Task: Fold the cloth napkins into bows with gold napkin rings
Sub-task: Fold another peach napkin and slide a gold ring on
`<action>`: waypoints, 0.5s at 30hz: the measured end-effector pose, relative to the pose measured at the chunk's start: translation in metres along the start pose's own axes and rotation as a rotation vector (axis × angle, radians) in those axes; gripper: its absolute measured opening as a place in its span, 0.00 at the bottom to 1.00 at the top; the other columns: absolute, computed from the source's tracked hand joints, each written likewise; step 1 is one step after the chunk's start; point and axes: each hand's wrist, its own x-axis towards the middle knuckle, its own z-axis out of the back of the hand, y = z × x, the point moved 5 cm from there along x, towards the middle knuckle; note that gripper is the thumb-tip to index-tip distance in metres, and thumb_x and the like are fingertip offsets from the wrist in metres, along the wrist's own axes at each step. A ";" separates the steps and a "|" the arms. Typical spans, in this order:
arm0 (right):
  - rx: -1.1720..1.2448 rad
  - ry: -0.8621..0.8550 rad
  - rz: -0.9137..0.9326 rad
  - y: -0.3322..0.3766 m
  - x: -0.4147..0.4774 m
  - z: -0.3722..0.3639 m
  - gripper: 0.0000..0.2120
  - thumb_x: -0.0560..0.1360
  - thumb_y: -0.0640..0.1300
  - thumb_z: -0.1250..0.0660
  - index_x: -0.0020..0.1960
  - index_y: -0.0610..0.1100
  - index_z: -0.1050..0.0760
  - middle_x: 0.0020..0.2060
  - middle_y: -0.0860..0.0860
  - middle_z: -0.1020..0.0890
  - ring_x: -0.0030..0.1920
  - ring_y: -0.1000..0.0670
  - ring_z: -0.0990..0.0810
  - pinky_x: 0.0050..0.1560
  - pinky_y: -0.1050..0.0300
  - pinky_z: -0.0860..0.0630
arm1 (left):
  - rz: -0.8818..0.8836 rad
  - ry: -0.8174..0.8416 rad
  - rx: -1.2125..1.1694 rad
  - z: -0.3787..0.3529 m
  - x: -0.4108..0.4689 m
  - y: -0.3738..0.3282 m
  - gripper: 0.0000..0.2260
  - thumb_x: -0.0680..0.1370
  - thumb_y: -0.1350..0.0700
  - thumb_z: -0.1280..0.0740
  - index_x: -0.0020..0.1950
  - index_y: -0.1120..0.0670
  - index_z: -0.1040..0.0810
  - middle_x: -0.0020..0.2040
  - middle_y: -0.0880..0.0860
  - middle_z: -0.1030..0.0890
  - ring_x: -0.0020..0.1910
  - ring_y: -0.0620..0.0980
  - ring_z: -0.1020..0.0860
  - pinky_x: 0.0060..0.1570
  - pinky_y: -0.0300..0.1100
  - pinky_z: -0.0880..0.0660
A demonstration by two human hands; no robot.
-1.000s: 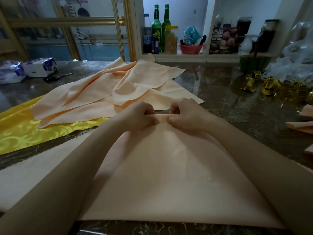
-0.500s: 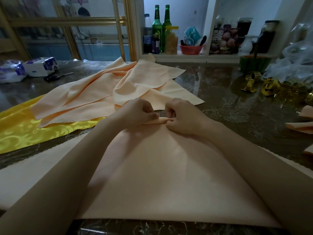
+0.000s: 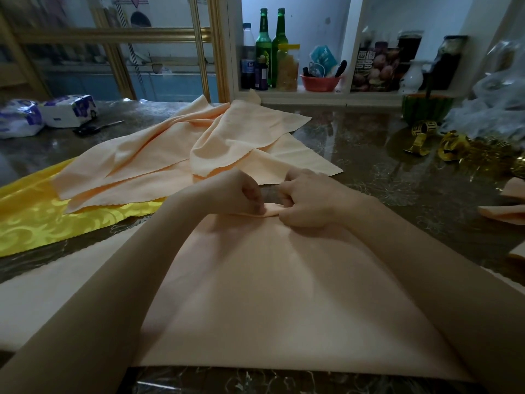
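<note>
A: Napkin (image 3: pixel 270 294), where?
B: Flat on the table (image 3: pixel 369 166), dead centre, far tip folded at 12 o'clock.
A: Hands?
B: Close together, left hand (image 3: pixel 241 194) and right hand (image 3: pixel 309 200) both pinching that tip. Rings (image 3: pixel 420 137) at 2 o'clock.

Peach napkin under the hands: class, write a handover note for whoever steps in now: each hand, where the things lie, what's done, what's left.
Left hand and right hand both pinch the far corner of the flat napkin, rolled into a narrow first fold.
Spare napkins lie heaped beyond; gold napkin rings sit far right on the table.
Done: first fold begun.
Left: finish folding, ring it, then the heap.
</note>
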 end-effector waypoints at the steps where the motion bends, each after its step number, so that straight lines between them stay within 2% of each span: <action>1: 0.047 0.026 -0.014 -0.002 0.000 0.000 0.12 0.73 0.50 0.38 0.34 0.54 0.39 0.53 0.51 0.30 0.51 0.51 0.32 0.49 0.57 0.35 | -0.003 0.012 -0.001 0.000 -0.001 0.000 0.02 0.73 0.52 0.29 0.45 0.48 0.19 0.44 0.46 0.22 0.42 0.44 0.26 0.42 0.35 0.29; 4: 0.219 0.070 -0.057 -0.009 -0.002 0.003 0.06 0.73 0.50 0.36 0.39 0.50 0.27 0.53 0.50 0.25 0.50 0.49 0.26 0.52 0.53 0.26 | -0.008 0.035 -0.027 0.002 -0.002 0.002 0.05 0.72 0.54 0.27 0.40 0.43 0.20 0.41 0.43 0.23 0.39 0.41 0.27 0.44 0.34 0.29; 6: 0.229 0.058 -0.056 -0.010 -0.003 0.005 0.10 0.73 0.52 0.34 0.46 0.45 0.23 0.50 0.49 0.21 0.50 0.49 0.24 0.52 0.52 0.25 | -0.014 0.020 -0.043 0.004 -0.002 0.003 0.07 0.71 0.54 0.27 0.39 0.43 0.20 0.38 0.42 0.24 0.37 0.40 0.27 0.43 0.34 0.29; 10: 0.276 -0.018 -0.059 -0.010 -0.004 0.007 0.07 0.71 0.50 0.30 0.43 0.47 0.23 0.45 0.50 0.21 0.48 0.50 0.23 0.50 0.55 0.24 | -0.012 0.030 -0.010 0.002 -0.002 0.001 0.05 0.72 0.54 0.27 0.41 0.45 0.22 0.41 0.45 0.24 0.39 0.42 0.28 0.43 0.37 0.29; 13: 0.354 -0.071 -0.071 -0.013 -0.001 0.004 0.07 0.70 0.47 0.29 0.37 0.50 0.27 0.41 0.53 0.23 0.45 0.52 0.23 0.44 0.58 0.26 | -0.007 0.001 -0.016 0.001 -0.001 0.001 0.06 0.72 0.54 0.27 0.45 0.48 0.23 0.41 0.44 0.26 0.38 0.41 0.29 0.39 0.35 0.31; 15: 0.392 -0.099 -0.078 -0.015 0.001 0.003 0.08 0.70 0.47 0.30 0.37 0.51 0.29 0.40 0.54 0.24 0.42 0.53 0.25 0.39 0.61 0.29 | 0.004 -0.028 -0.028 0.001 0.000 0.002 0.08 0.72 0.54 0.27 0.48 0.48 0.24 0.42 0.44 0.27 0.39 0.40 0.29 0.38 0.33 0.31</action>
